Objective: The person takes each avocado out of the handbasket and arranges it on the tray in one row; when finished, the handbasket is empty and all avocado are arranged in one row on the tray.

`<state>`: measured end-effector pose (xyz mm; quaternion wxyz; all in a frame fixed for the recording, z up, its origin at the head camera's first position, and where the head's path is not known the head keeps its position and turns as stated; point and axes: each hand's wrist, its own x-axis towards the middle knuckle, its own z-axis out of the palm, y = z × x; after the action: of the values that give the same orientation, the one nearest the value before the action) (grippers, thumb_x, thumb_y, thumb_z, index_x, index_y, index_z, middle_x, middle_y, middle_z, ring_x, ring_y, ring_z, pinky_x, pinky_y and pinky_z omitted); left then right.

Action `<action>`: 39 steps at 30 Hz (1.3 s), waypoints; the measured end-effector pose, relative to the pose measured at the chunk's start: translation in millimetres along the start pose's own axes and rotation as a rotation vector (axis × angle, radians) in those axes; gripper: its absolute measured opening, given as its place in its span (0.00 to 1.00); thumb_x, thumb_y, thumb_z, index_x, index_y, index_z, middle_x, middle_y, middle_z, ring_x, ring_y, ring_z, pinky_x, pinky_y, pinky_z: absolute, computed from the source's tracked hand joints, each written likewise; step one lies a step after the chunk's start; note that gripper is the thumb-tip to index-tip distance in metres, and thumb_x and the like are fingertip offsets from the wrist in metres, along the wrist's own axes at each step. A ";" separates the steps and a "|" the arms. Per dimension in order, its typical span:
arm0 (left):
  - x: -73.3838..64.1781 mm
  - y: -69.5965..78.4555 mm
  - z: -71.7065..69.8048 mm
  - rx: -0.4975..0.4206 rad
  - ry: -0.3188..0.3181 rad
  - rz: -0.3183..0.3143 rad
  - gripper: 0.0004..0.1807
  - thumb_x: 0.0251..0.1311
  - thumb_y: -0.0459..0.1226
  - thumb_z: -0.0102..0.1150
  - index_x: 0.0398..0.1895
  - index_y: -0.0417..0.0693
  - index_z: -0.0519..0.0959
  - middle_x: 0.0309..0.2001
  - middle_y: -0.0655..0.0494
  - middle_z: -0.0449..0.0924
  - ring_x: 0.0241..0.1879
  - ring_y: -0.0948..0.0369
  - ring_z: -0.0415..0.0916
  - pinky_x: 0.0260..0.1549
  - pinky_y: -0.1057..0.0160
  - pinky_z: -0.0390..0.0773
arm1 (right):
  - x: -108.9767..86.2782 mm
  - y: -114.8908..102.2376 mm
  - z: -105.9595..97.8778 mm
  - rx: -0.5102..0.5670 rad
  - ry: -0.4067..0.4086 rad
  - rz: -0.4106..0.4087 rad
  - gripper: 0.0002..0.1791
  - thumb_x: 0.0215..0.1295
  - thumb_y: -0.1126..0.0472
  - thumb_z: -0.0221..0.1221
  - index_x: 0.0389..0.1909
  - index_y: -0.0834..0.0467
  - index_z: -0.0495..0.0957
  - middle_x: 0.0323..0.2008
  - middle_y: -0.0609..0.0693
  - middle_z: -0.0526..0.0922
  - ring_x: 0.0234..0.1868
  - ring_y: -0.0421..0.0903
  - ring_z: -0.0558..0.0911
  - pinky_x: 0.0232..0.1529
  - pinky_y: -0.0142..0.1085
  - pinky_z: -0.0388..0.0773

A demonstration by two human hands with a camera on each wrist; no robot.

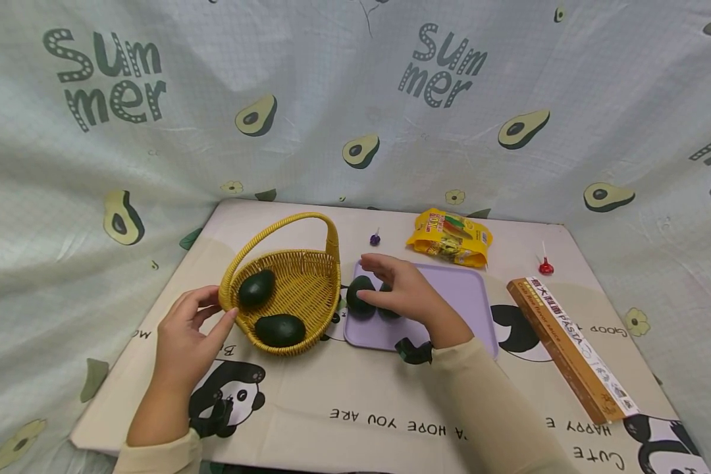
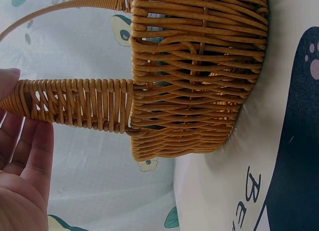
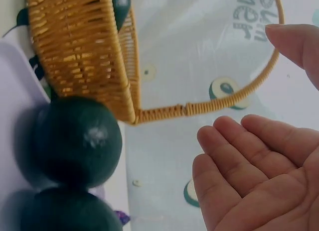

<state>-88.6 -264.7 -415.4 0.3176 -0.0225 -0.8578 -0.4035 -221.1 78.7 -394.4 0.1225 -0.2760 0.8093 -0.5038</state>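
A yellow wicker basket (image 1: 301,283) stands left of centre, with two dark green avocados (image 1: 280,330) inside it. My left hand (image 1: 184,336) holds the basket's handle (image 2: 75,104) on its near left side, thumb on one face and fingers on the other. Two more avocados (image 1: 361,297) lie side by side on a lilac tray (image 1: 462,299) right of the basket. Over them hovers my right hand (image 1: 411,293), its fingers extended and thumb spread. In the right wrist view the palm (image 3: 264,191) is bare, apart from the tray's avocados (image 3: 79,141).
Behind the tray lies a yellow snack bag (image 1: 450,237). A purple lollipop (image 1: 375,239) is near the back edge, and a red lollipop (image 1: 546,266) farther right. A long pasta box (image 1: 571,349) lies slanted at the right. Printed cloth walls (image 1: 308,79) enclose the table.
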 end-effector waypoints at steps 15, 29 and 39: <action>-0.3 -0.1 0.9 0.023 -0.006 -0.018 0.27 0.51 0.21 0.74 0.56 0.36 0.78 0.51 0.45 0.79 0.51 0.85 0.70 0.55 0.86 0.72 | 19.4 -20.7 16.8 -0.098 -0.116 -0.079 0.38 0.63 0.53 0.72 0.72 0.58 0.70 0.70 0.56 0.74 0.72 0.47 0.72 0.76 0.45 0.67; -0.5 -1.3 -0.1 0.003 -0.005 -0.010 0.27 0.50 0.21 0.74 0.55 0.36 0.78 0.51 0.45 0.79 0.51 0.84 0.72 0.55 0.85 0.73 | 44.7 -29.8 29.9 -0.174 -0.211 -0.075 0.39 0.64 0.51 0.71 0.72 0.57 0.69 0.70 0.52 0.75 0.72 0.49 0.73 0.75 0.44 0.70; -1.1 1.8 -3.4 0.031 -0.027 -0.037 0.27 0.53 0.24 0.74 0.57 0.37 0.78 0.52 0.48 0.80 0.51 0.85 0.71 0.54 0.85 0.73 | 62.4 -31.1 42.4 -0.222 -0.278 -0.059 0.38 0.62 0.49 0.71 0.71 0.57 0.72 0.69 0.54 0.76 0.69 0.47 0.76 0.73 0.41 0.73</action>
<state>-85.3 -265.6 -413.2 0.2985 -0.0072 -0.8684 -0.3958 -241.8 0.9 -381.6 0.1872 -0.3784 0.8267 -0.3719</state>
